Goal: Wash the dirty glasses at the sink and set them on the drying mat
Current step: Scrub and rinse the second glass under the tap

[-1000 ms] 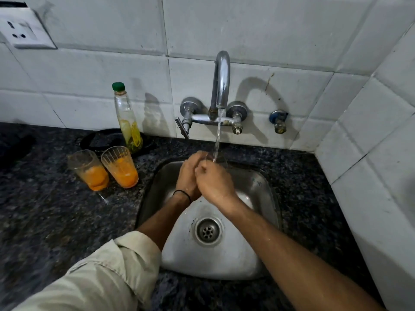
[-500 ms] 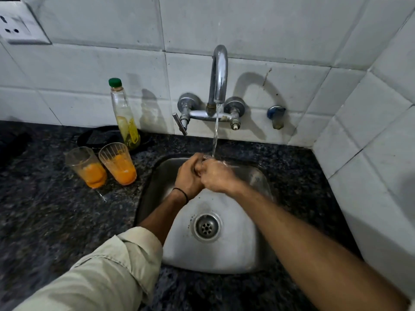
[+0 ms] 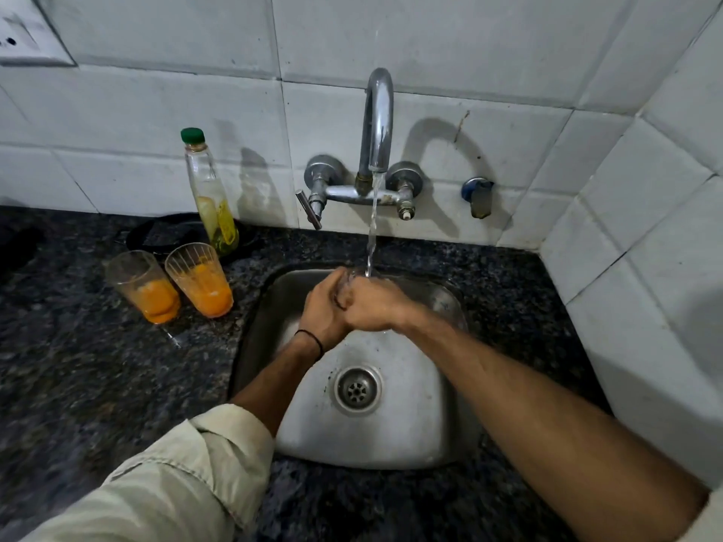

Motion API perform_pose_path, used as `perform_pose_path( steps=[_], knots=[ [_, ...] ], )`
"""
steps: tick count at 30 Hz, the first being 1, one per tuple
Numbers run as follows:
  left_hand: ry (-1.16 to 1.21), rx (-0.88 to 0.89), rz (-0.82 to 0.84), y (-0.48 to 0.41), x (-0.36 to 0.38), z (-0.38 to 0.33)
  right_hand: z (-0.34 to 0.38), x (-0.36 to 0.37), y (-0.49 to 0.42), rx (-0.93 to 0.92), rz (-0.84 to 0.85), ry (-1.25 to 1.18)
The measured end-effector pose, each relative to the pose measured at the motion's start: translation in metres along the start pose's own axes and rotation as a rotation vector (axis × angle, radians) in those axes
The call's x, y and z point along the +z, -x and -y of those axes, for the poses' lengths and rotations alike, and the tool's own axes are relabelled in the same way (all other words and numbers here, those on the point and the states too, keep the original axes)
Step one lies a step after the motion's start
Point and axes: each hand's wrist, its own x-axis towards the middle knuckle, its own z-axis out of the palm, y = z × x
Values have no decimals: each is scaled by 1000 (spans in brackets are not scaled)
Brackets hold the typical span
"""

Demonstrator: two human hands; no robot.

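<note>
**soapy_dan:** What's the risky bit here? The left hand (image 3: 322, 311) and right hand (image 3: 375, 307) are pressed together at 12 o'clock in the sink (image 3: 391, 444), right under the stream (image 3: 371, 236) from the tap (image 3: 377, 111). The fingers are curled round what looks like a clear glass (image 3: 344, 293). It's mostly hidden, so I'm half guessing.

**mugrack:** Slipping, I'd say. Wet glass, wet fingers, steel underneath. If the grip loosens, it drops and could chip.

**soapy_dan:** And the two waiting on the counter (image 3: 78, 385)?

**mugrack:** The outer glass (image 3: 142, 287) and inner glass (image 3: 199, 279) sit at 9 o'clock from the sink, orange gunk in the bottoms, with the bottle (image 3: 211, 197) just behind at 10. The inner one is close to the sink's rim, so a careless reach with the left arm or that sleeve (image 3: 176, 483) could tip it in or knock the bottle over. I can't spot a drying mat either, so carrying a dripping glass off to it is another chance to fumble.
</note>
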Motion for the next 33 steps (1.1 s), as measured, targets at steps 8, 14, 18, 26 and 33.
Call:
perform_pose_path(
  steps=[8,14,18,26,33],
  knots=[
    [-366,-160,-372,38,30,-25,21,36,-11,454,-454,-714],
    [394,-326,248,25,-2,-11,-18,16,-8,76,-328,-313],
    [737,-274,581,25,-19,-12,-15,2,0,-31,-188,-365],
    [115,-236,-61,32,28,-20,-7,21,-2,212,-329,-191],
    [405,-294,318,32,-4,-22,-15,12,4,109,-232,-369]
  ],
)
